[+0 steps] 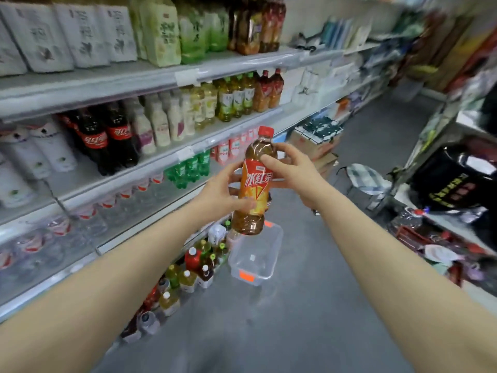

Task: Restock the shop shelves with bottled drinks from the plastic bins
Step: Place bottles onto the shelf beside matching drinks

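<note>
An iced tea bottle (255, 184) with a red cap and an orange-red label is held upright in mid-air in front of the shelves. My left hand (223, 192) grips its lower half from the left, thumb across the label's bottom. My right hand (293, 173) grips its upper half from the right, thumb on the shoulder. Below the bottle a clear plastic bin (258, 254) with orange stickers stands on the grey floor and looks empty. Matching iced tea bottles (267, 90) stand at the right end of the middle shelf.
The shelving (150, 76) on the left holds cola bottles (107, 141), milky drinks, green tea, green soda and water. More bottles (188, 273) stand on the floor at the shelf foot. A cardboard box (314, 144) and a stool (365, 179) are farther down the aisle; cluttered goods line the right.
</note>
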`<state>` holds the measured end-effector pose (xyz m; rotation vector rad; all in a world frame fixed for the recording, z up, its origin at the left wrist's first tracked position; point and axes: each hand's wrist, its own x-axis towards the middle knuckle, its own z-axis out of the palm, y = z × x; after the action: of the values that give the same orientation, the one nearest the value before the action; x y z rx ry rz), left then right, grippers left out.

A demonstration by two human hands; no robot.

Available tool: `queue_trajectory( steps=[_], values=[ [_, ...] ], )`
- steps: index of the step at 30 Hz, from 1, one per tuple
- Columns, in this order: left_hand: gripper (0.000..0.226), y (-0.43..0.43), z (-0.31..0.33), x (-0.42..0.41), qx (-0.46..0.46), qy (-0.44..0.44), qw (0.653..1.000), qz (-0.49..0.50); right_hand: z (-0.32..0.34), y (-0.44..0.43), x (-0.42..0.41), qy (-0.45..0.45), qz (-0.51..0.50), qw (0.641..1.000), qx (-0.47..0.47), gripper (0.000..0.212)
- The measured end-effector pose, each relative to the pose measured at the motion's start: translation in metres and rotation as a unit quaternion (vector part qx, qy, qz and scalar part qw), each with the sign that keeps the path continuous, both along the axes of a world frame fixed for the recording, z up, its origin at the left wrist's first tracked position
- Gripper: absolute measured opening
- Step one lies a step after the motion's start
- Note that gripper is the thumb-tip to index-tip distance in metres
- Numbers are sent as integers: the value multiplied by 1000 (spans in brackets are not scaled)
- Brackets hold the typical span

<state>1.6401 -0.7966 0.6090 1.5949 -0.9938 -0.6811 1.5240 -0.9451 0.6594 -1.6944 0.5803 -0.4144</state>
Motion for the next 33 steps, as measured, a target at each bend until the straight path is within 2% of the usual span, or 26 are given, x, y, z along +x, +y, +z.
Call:
queue_trajectory(
  steps=[9, 12, 23, 26, 33],
  values=[
    [92, -158, 20, -16, -8, -2, 997, -73, 24, -136, -37, -18, -77, 997, -22, 45],
    [92, -205, 19, -8, -11, -11, 996, -85, 24, -180, -32, -10, -88, 995, -46, 42],
    [90, -372, 20, 66, -13, -32, 996, -84, 26, -344, 39, -2, -88, 995, -52, 53],
    [84, -409, 26, 86, -11, -29, 996, -81, 31, -382, 61, -7, -80, 995, -51, 51],
    [88, -483, 40, 124, 1, -45, 998, -46, 42, -466, 104, -23, -51, 998, -39, 44]
  ],
)
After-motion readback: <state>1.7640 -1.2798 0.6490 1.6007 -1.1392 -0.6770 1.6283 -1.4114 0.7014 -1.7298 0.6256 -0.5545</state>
